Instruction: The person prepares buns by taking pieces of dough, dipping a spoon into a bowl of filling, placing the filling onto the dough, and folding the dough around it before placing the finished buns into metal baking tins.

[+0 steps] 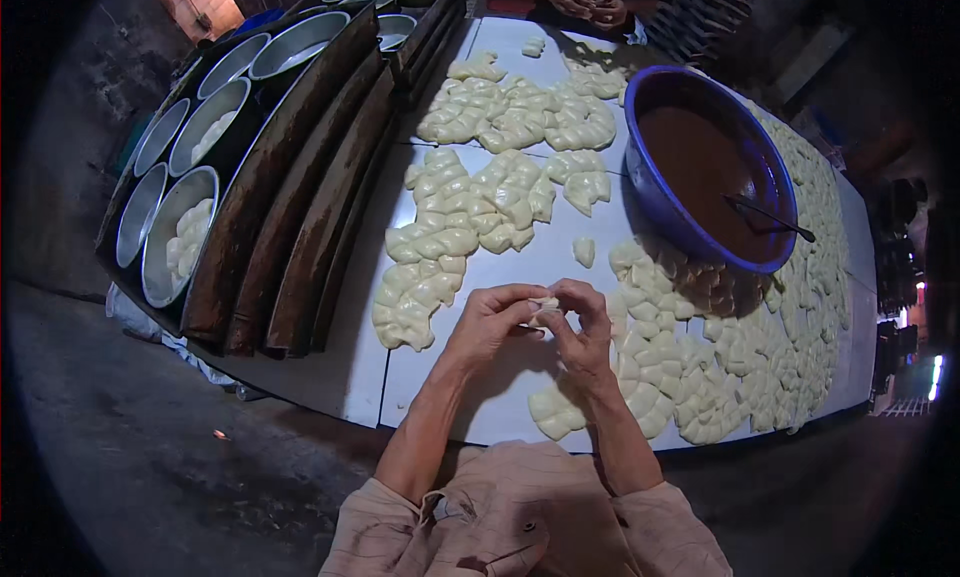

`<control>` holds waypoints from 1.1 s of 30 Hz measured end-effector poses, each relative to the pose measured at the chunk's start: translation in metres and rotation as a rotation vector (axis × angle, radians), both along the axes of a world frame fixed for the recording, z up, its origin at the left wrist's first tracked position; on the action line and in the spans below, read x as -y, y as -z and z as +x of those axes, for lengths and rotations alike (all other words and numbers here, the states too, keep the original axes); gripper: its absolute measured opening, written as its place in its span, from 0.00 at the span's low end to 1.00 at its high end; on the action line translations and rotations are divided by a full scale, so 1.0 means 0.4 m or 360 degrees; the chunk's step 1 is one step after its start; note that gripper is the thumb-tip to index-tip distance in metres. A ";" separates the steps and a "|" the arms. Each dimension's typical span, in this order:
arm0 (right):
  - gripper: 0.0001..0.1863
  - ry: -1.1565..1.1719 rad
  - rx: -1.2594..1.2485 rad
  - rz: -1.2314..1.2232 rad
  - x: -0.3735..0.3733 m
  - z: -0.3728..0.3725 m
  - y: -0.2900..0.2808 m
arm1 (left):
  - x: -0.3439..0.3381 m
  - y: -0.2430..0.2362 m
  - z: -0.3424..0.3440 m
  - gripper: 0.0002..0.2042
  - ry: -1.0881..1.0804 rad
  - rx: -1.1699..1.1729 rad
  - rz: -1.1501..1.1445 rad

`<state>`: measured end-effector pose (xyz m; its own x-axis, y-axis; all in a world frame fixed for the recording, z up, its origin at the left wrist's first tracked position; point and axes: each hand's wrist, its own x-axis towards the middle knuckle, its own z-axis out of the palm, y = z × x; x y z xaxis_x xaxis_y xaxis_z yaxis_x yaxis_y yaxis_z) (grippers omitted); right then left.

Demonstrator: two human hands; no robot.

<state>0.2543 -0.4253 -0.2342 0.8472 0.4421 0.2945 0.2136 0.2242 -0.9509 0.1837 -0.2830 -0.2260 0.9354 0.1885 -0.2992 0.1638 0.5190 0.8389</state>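
Note:
Both my hands meet over the white tabletop (405, 387), pinching a small pale dough piece (543, 310) between their fingers. My left hand (495, 320) grips it from the left, my right hand (582, 332) from the right. Around them lie soft, glossy clusters of pale dough: one sheet (420, 277) to the left, another (655, 377) spreading to the right. A small separate lump (583, 252) sits just beyond my fingers. Behind on the right stands a big blue-purple basin (640, 157) of brown filling or liquid (690, 157), with a dark handled utensil (780, 222) resting in it.
Dark, worn trays (330, 157) are stacked at the left, the upper one holding metal tins (225, 62), some with pale dough (185, 237). Across the table, another person's hands (590, 7) handle something. A dark stack of slatted items (700, 12) stands at the back right.

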 end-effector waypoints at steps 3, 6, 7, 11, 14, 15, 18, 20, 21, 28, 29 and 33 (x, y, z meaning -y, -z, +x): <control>0.08 0.0154 0.0577 -0.0210 0.008 0.005 0.035 | 0.011 0.016 -0.024 0.13 0.0066 0.0058 -0.0055; 0.07 0.0237 0.0606 -0.0319 0.011 0.003 0.038 | 0.031 -0.003 -0.028 0.13 0.0012 0.0070 -0.0200; 0.06 0.0239 0.0632 -0.0360 0.007 0.003 0.042 | 0.032 -0.002 -0.028 0.13 0.0046 0.0017 0.0124; 0.07 0.0141 0.0381 -0.0679 -0.001 -0.012 0.002 | 0.040 0.035 -0.040 0.14 -0.0162 -0.0118 0.0151; 0.10 -0.0141 0.0849 -0.0807 0.020 -0.047 -0.063 | 0.041 0.054 -0.063 0.18 -0.0258 -0.0029 0.0191; 0.10 -0.0170 0.0841 -0.0793 0.031 -0.050 -0.053 | 0.040 0.062 -0.072 0.21 -0.0173 -0.0202 0.0215; 0.13 -0.0430 0.0427 -0.1145 0.053 -0.032 0.004 | 0.043 0.018 -0.099 0.27 -0.0012 -0.0537 0.0728; 0.13 -0.0355 0.0733 -0.1488 0.046 -0.021 0.015 | 0.015 -0.008 -0.129 0.26 0.0008 -0.0655 0.1074; 0.13 -0.0181 0.0861 -0.1398 0.035 -0.029 0.019 | -0.007 0.003 -0.159 0.24 -0.0122 -0.0555 0.1313; 0.13 -0.0109 0.0375 -0.1460 -0.146 -0.013 0.003 | -0.137 0.041 -0.233 0.12 -0.0673 -0.0587 0.1919; 0.17 -0.0109 0.0397 -0.1479 -0.181 -0.008 0.014 | -0.155 0.054 -0.220 0.11 -0.0692 -0.0524 0.2043; 0.22 -0.0007 0.0322 -0.1614 -0.309 -0.013 0.032 | -0.225 0.074 -0.152 0.10 -0.0734 -0.0342 0.2423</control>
<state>0.2489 -0.3018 -0.2469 0.8209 0.5651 -0.0817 0.3915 -0.6612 -0.6399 0.1230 -0.1929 -0.2555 0.6845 0.6601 0.3095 0.4144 -0.7016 0.5797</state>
